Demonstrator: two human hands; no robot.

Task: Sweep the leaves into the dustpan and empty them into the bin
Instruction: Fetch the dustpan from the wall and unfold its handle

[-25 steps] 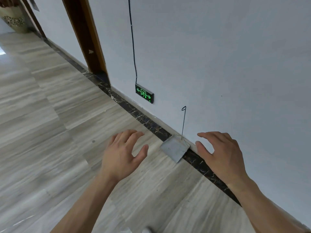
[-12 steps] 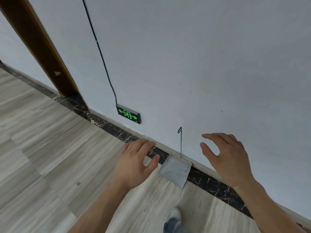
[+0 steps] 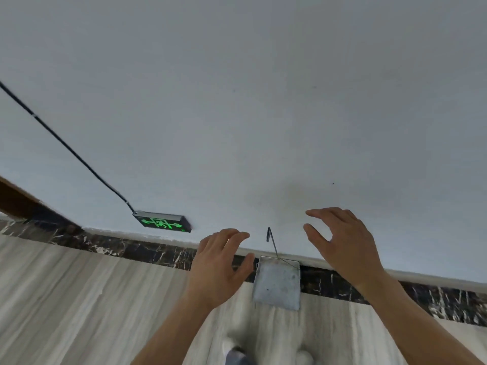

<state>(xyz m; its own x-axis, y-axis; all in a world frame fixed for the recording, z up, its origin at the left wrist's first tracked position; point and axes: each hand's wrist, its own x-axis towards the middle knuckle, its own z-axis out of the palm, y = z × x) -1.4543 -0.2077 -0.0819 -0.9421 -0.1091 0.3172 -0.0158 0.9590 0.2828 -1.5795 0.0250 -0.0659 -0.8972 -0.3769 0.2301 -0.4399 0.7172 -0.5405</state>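
A grey metal dustpan (image 3: 277, 283) lies on the floor with its back against the dark marble skirting. Its thin wire handle (image 3: 271, 239) leans up against the white wall. My left hand (image 3: 220, 262) hovers just left of the pan, fingers apart, holding nothing. My right hand (image 3: 342, 246) hovers to the right of the handle, fingers spread and curled, also empty. Neither hand touches the dustpan. No leaves, broom or bin are in view.
A lit green exit sign (image 3: 163, 223) sits low on the wall to the left, with a black cable (image 3: 66, 146) running up from it. A brown door frame (image 3: 15, 198) is at far left. My shoe (image 3: 233, 350) shows on the wood-look floor (image 3: 79, 299) below.
The view has swung right and closer to the wall, so the dustpan now sits straight ahead between my hands. Both hands stay open and have come nearer to the pan.
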